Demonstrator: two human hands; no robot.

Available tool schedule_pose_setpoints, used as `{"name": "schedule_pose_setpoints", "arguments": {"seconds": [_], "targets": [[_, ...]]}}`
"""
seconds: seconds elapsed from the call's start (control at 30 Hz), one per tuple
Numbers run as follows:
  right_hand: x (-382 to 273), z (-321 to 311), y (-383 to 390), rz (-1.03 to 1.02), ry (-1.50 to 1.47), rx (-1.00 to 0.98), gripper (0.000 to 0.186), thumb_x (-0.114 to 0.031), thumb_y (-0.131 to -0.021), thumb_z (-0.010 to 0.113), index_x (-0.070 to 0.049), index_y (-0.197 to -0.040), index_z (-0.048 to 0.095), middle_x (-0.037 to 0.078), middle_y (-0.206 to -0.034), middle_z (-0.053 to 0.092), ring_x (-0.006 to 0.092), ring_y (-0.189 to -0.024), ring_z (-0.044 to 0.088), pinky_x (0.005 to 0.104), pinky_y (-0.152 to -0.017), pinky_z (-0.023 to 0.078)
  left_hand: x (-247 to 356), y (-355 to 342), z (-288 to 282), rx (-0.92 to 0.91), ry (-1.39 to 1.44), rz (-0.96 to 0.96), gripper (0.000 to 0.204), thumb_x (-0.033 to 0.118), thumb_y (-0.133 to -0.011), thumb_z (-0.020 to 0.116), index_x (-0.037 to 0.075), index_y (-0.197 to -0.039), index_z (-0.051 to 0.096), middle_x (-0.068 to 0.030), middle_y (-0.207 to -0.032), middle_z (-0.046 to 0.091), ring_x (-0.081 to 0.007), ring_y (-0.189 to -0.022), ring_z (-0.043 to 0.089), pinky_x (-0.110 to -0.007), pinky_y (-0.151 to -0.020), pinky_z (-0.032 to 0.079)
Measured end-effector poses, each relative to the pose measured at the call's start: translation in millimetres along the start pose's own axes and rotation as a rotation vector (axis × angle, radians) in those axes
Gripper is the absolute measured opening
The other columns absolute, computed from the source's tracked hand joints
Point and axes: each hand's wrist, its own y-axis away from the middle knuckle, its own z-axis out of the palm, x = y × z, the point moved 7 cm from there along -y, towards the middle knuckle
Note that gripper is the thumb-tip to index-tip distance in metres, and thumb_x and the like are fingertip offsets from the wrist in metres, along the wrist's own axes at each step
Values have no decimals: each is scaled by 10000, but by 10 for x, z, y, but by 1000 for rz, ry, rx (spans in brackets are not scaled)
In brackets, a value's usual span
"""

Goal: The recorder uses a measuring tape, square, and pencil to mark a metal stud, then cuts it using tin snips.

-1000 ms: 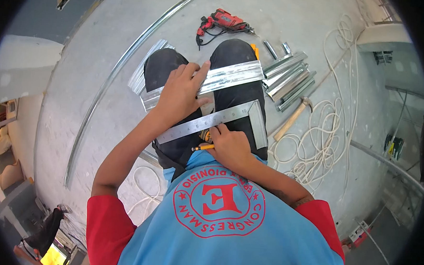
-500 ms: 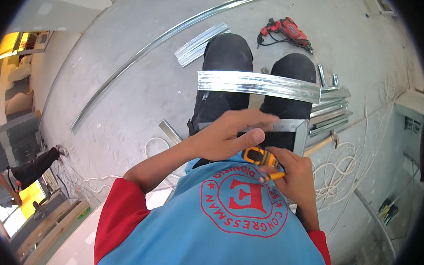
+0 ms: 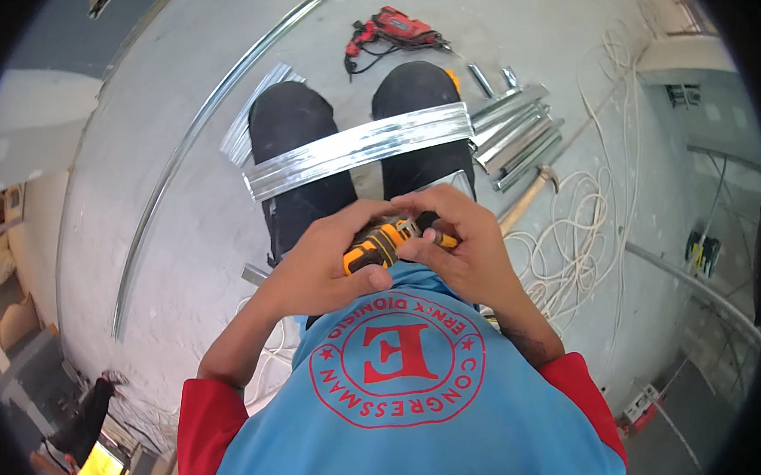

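Observation:
My left hand is wrapped around a yellow and black tape measure in front of my shirt. My right hand meets it at the tape measure's far right end, fingers bent around that end. A yellow pencil or marker is tucked in the same right hand; only a short part shows. Across both my thighs lies a shiny metal channel, just beyond my hands. Part of a flat metal square shows on my right thigh, mostly covered by the right hand.
Cut metal channels and a hammer lie right of my legs, near a coiled white cable. A red corded drill rests beyond my knees. One long metal track curves along the floor at left.
My left hand has come down from above and closed around the tape measure, which the right hand held before. The right hand has shifted to its end. My view has turned.

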Motion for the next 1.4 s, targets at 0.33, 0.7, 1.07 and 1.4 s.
{"name": "schedule_pose_setpoints", "arguments": {"seconds": [0.33, 0.7, 1.07, 1.4], "targets": [[447, -82, 33, 359, -112, 22, 252, -81, -910, 837, 13, -1113, 719, -4, -945, 667, 44, -845, 600, 218, -733, 502, 13, -122, 2, 71, -221, -26, 583, 238, -870, 724, 17, -1383, 557, -202, -1150, 649, -379, -1071, 668, -446, -933, 526], [593, -1766, -357, 165, -189, 736, 288, -213, -913, 833, 14, -1069, 746, 11, -864, 692, 8, -584, 425, 207, -505, 311, -146, 136, -1055, 251, -542, 14, 580, 133, -790, 675, 71, -1367, 654, -204, -1102, 700, -312, -940, 699, -387, -884, 554], [771, -1225, -683, 287, 492, 590, 421, -409, -929, 803, 5, -1004, 822, 98, -718, 726, 125, -666, 634, 310, -638, 493, -285, 315, -1324, 227, -528, -106, 612, 124, -783, 565, 138, -1373, 726, -187, -1002, 699, -257, -822, 677, -346, -784, 554], [793, -1075, -772, 270, 674, 476, 491, -470, -962, 751, 17, -975, 807, 116, -627, 644, 154, -588, 566, 338, -591, 465, -312, 100, -1068, 210, -831, -163, 581, 159, -814, 593, 213, -1375, 730, -173, -1045, 698, -268, -841, 668, -374, -762, 560]]}}
